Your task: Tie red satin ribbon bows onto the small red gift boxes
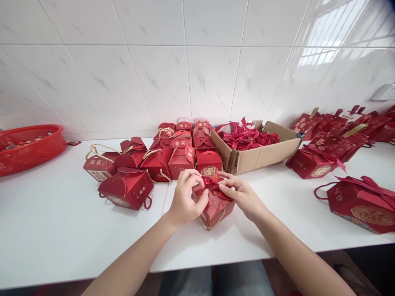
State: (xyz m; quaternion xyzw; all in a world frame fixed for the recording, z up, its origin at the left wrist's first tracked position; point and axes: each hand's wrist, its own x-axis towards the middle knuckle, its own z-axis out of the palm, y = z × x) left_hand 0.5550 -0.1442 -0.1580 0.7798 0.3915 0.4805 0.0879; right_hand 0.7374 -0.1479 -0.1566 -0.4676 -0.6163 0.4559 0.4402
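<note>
A red gift box (219, 217) with a cord along its lower edges sits on the white table in front of me. A dark red ribbon (211, 182) lies gathered on its top. My left hand (189, 197) is at the box's left side, thumb and forefinger curled in on the ribbon, other fingers bent above. From the right, my right hand (243, 196) presses its thumb to the ribbon's edge, with the forefinger reaching over behind the box top. The fingers hide part of the ribbon and the lid.
Red boxes (182, 158) with cord handles stand grouped behind and to the left. A cardboard tray (262, 154) holds loose red ribbons (247, 137). Ribboned boxes (361, 205) line the right side. A red plastic basket (37, 154) is far left; a tiled wall (160, 82) closes the back.
</note>
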